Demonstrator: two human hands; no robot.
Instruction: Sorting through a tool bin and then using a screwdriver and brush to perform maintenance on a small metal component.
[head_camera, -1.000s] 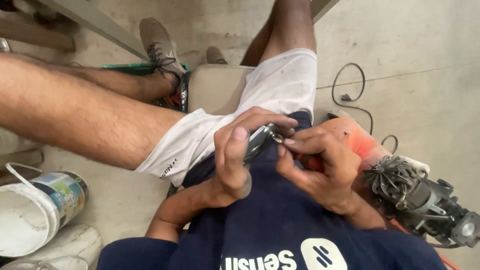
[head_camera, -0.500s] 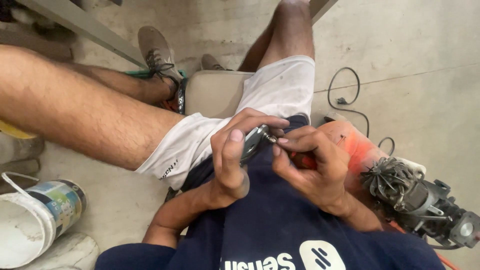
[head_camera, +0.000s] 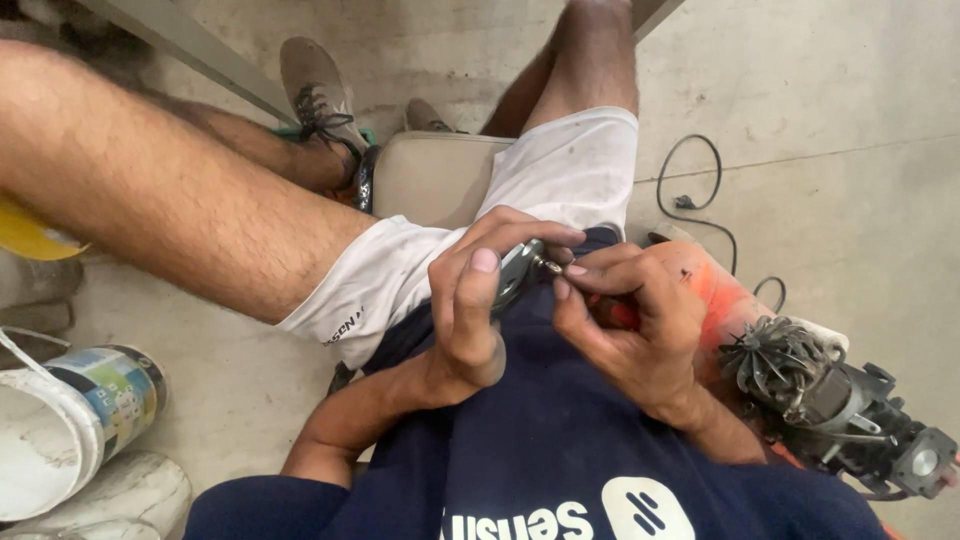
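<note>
My left hand (head_camera: 470, 300) is curled around a small grey metal part (head_camera: 515, 272), thumb raised, just above my lap. My right hand (head_camera: 630, 320) meets it from the right. Its fingertips pinch a tiny screw-like piece (head_camera: 551, 267) against the part's end. Both hands hover over my dark blue shirt (head_camera: 540, 440) and white shorts (head_camera: 560, 170). Directly behind my right hand lies an orange power tool body (head_camera: 715, 290), partly hidden by the hand.
An opened motor with black wires (head_camera: 800, 375) lies at the right. A black cable (head_camera: 700, 190) loops on the concrete floor. A white paint bucket (head_camera: 60, 430) stands at lower left. My legs stretch over a beige seat (head_camera: 430, 175) toward a shoe (head_camera: 315, 85).
My hands stay joined on the metal part, my right fingers shifting slightly at its tip. The view has drifted a little, so the bucket sits lower in frame.
</note>
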